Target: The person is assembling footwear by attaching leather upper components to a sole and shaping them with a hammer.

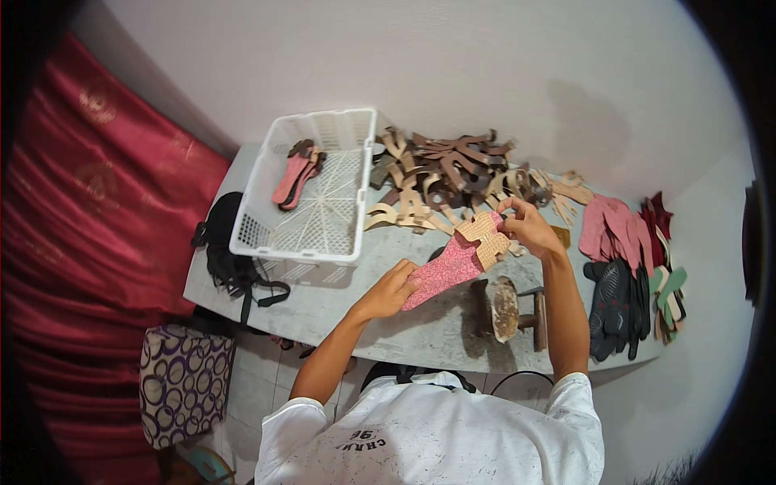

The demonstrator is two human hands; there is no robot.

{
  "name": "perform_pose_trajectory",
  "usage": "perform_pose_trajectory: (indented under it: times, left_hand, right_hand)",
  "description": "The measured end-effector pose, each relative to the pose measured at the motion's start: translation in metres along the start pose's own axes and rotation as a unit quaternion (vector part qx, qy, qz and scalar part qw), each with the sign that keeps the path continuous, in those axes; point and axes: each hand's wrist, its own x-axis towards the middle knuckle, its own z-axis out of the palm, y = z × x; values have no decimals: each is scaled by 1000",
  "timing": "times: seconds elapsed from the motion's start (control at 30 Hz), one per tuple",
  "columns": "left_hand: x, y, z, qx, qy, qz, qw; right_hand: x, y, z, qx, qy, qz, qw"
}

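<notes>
A pink patterned sandal sole (440,279) with a tan woven strap (483,241) across its front half is held over the table, slanting up to the right. My left hand (390,291) grips its plain end, fingers closed on the edge. At the strapped end, my right hand (529,229) pinches the tip beside the strap. What lies under the right fingertips is partly hidden. Below the sole stands a worn block-like stand (504,309), with a hammer-shaped tool (537,320) to its right.
A white plastic crate (365,186) holds a few pink-and-brown sandal pieces (297,176). Brown and tan straps (457,166) are heaped along the wall. Rightward lie pink soles (614,230), black soles (612,307) and green ones (669,291). A black bag (226,234) hangs over the table's left edge.
</notes>
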Motion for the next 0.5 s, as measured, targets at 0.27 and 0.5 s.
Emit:
perform_pose_trajectory:
  times: [0.27,0.5]
  left_hand:
    - [-34,-12,-60,3,152,-65,986]
    - [-41,-46,-125,32,219,-93,971]
  right_hand:
    - [82,-58,87,-103,-79,-48,990]
    - [176,-69,155,-137,-119,-62,981]
